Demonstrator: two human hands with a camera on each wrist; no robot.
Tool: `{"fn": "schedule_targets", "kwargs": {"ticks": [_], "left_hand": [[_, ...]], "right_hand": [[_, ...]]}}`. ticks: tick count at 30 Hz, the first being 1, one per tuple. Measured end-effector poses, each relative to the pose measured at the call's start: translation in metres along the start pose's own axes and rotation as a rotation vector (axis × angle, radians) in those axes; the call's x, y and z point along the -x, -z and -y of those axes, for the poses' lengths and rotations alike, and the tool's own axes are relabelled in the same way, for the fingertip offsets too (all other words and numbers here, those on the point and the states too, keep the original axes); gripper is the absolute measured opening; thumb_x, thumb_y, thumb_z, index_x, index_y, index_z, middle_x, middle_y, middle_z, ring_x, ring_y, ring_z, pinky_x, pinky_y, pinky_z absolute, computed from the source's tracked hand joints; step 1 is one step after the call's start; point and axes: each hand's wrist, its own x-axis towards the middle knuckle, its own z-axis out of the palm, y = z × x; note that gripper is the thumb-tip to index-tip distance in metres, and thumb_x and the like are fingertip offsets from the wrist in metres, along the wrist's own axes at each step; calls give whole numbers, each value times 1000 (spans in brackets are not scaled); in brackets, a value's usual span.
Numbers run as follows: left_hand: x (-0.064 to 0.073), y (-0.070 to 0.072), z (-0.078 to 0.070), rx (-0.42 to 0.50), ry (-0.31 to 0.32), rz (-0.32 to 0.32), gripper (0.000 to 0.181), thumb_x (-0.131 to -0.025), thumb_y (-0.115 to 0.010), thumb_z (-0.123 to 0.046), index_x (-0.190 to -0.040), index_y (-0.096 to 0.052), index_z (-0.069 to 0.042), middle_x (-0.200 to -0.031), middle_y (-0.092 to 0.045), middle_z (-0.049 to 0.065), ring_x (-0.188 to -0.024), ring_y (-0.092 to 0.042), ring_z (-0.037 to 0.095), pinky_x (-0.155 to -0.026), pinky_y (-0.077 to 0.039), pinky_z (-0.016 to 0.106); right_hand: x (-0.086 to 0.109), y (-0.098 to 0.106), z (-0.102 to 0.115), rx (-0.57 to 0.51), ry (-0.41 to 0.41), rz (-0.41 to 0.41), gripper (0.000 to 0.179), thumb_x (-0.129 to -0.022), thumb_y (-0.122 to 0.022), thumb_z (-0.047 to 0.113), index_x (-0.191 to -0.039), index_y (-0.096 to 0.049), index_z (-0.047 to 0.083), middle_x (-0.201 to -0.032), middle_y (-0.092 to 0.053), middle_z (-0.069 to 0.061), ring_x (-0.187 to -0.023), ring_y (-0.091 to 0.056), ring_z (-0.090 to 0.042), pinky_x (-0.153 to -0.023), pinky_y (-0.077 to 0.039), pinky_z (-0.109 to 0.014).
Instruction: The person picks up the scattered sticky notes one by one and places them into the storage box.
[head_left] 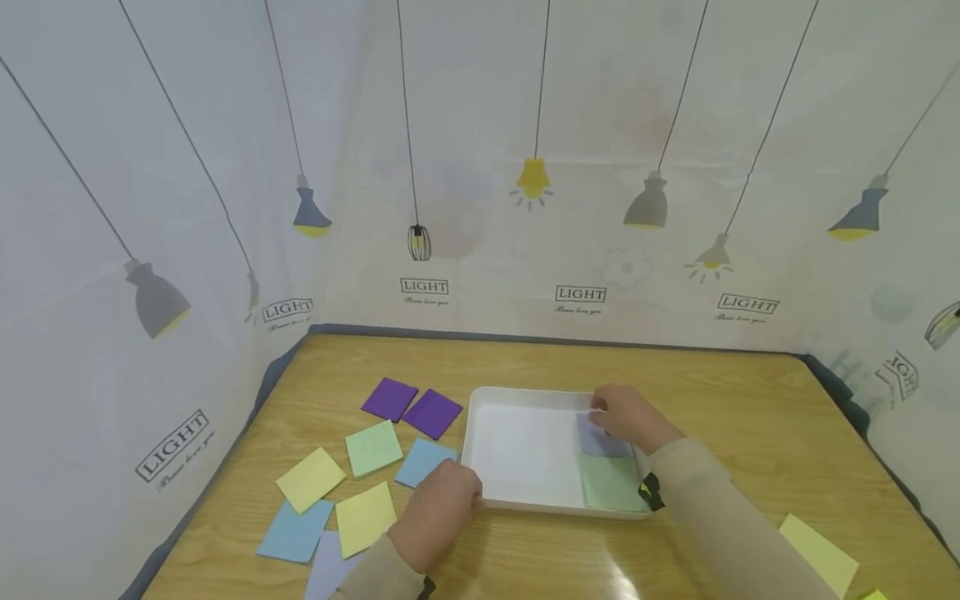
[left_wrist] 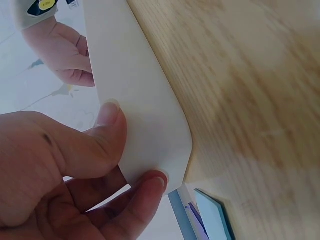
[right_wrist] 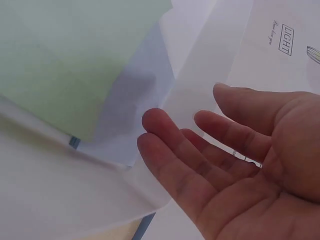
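Note:
A shallow white tray [head_left: 521,454] lies on the wooden table. My left hand [head_left: 442,502] holds its front left corner, thumb against the outer wall [left_wrist: 145,115] and fingers bent around the corner in the left wrist view. Inside the tray, along its right side, are a pale green paper square [head_left: 613,483] and, behind it, a lavender paper square [head_left: 600,443]. Over the back right corner is my right hand [head_left: 633,415]. In the right wrist view its fingers are loosely extended with nothing between them, fingertips close to the lavender square [right_wrist: 130,110].
Left of the tray lie two dark purple squares [head_left: 433,413], a light green one [head_left: 374,448], and several blue, yellow and lavender ones, some overlapping. A yellow square [head_left: 819,553] lies at the front right. Printed cloth walls [head_left: 495,250] enclose the table.

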Motion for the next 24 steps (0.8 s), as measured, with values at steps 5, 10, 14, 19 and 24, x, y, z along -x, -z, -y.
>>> {"fn": "schedule_targets", "kwargs": {"ticks": [5,10,14,19,24], "left_hand": [[0,2,-2,4,10,9,12,-84,-79,-14,-72,-78,-11,-70,-71,-2,-65,-59,11,-68,-55,28],[1,2,-3,-1,14,9,12,-84,-80,-15,-73,-79,-11,-70,-71,-1,-65,-59,10,-67,-55,27],[1,1,-3,-11,5,-1,12,-83,-80,-14,-72,-78,-11,-69,-71,-1,-64,-59,10,-66,-54,26],[0,1,-3,-12,6,7,11,-84,-79,-14,-73,-78,-11,-71,-72,0,-65,-60,11,-68,-55,28],[0,2,-3,-7,4,7,11,-84,-79,-14,-73,-78,-11,-70,-71,-1,-65,-60,12,-68,-56,29]], "right_hand": [[10,5,-1,-2,58,-49,24,-96,-65,15,-114,-68,-1,-110,-70,-17,-98,-65,-28,-86,-57,-49],[21,11,-2,-2,97,-88,21,-96,-66,16,-110,-69,1,-106,-71,-15,-97,-65,-28,-85,-56,-48],[30,14,-5,-9,100,-90,21,-96,-66,18,-108,-68,1,-102,-70,-13,-93,-64,-26,-81,-56,-45],[39,16,-9,-26,100,-83,23,-96,-66,19,-109,-68,1,-101,-69,-12,-92,-63,-25,-79,-56,-44],[46,17,-12,-32,117,-89,24,-96,-66,19,-110,-68,0,-104,-69,-15,-94,-64,-27,-81,-56,-46]]}}
